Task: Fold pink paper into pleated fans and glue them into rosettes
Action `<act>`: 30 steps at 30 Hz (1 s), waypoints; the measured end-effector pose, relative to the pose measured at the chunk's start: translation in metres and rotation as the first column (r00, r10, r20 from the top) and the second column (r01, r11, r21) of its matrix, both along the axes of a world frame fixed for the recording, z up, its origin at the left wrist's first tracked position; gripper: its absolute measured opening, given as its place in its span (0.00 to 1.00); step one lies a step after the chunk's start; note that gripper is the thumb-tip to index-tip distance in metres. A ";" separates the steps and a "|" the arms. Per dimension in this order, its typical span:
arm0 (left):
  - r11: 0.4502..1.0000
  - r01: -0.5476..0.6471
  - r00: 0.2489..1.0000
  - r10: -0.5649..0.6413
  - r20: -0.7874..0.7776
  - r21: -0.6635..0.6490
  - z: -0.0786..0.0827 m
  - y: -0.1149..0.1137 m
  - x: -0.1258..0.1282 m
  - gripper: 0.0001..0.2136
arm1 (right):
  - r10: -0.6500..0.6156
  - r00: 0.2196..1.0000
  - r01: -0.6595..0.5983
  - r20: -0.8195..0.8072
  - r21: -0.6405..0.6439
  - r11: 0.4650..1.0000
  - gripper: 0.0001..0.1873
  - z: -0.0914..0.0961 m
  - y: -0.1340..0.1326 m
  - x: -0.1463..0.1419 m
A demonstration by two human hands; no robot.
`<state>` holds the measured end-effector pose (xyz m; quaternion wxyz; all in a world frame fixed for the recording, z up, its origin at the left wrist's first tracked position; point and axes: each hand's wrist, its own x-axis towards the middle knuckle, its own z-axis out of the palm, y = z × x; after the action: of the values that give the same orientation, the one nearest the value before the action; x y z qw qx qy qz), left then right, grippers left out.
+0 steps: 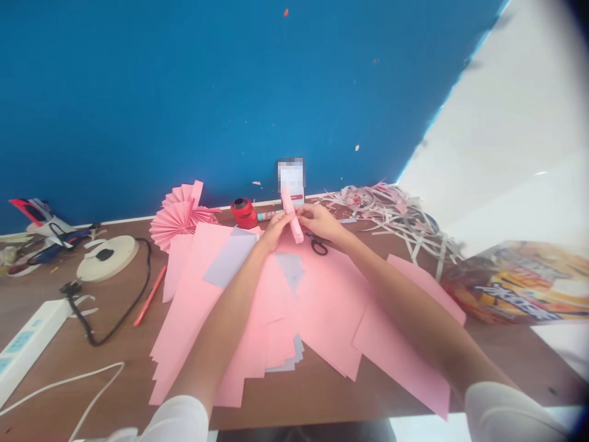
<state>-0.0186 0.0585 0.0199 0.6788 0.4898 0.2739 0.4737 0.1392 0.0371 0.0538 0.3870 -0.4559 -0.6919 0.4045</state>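
Note:
Both hands are over the middle of the table. My left hand (275, 229) is closed round a narrow strip of pleated pink paper (294, 226), which stands tilted between the hands. From the right side, my right hand (321, 221) pinches at the strip's edge with thumb and fingers. Below them, pink paper sheets (322, 307) lie spread in overlapping layers. Scissors with dark handles (319, 247) rest on the sheets just under my right hand. Pink pleated paper fans (177, 221) stand at the back left.
A red roll-shaped object (244, 213) and a phone (298, 178) stand near the blue wall. Shredded paper strips (391, 212) heap at the back right, by a snack bag (519, 285). On the left lie a red pen (150, 296), a white disc (108, 258) and a power strip (32, 344).

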 end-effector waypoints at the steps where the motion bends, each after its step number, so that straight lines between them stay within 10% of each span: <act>1: 1.000 -0.020 1.000 0.020 0.002 0.009 0.000 0.000 0.000 0.15 | -0.040 0.997 0.039 0.065 0.018 0.999 0.08 0.003 0.000 0.003; 4: 0.996 -0.091 0.995 0.091 0.050 -0.007 -0.001 0.002 -0.002 0.12 | -0.299 0.890 0.253 0.346 0.172 0.952 0.10 0.013 0.001 0.021; 7: 0.994 -0.083 0.991 0.089 0.096 -0.070 0.000 0.003 -0.005 0.11 | -0.599 0.538 0.430 0.593 0.418 0.800 0.08 0.018 0.004 0.052; 11: 0.996 -0.031 0.989 0.043 0.139 -0.089 0.003 0.001 -0.007 0.12 | -0.619 0.291 0.453 0.729 0.465 0.760 0.11 0.007 0.008 0.091; 16: 0.994 -0.026 0.997 0.032 0.064 -0.105 0.008 -0.004 -0.007 0.18 | -0.623 0.277 0.429 0.732 0.486 0.761 0.10 -0.002 0.012 0.102; 24: 1.000 -0.009 1.000 0.009 0.006 -0.017 0.005 -0.006 -0.003 0.19 | -0.636 0.432 0.263 0.640 0.585 0.767 0.18 0.040 0.003 0.073; 30: 0.995 -0.100 0.995 0.100 -0.017 0.011 0.003 -0.005 -0.001 0.21 | -0.292 0.664 -0.071 0.688 0.446 0.892 0.17 0.059 -0.014 0.038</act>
<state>-0.0194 0.0532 0.0232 0.6494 0.4831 0.3015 0.5040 0.1771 0.0228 0.1125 0.1893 -0.5236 -0.8306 -0.0059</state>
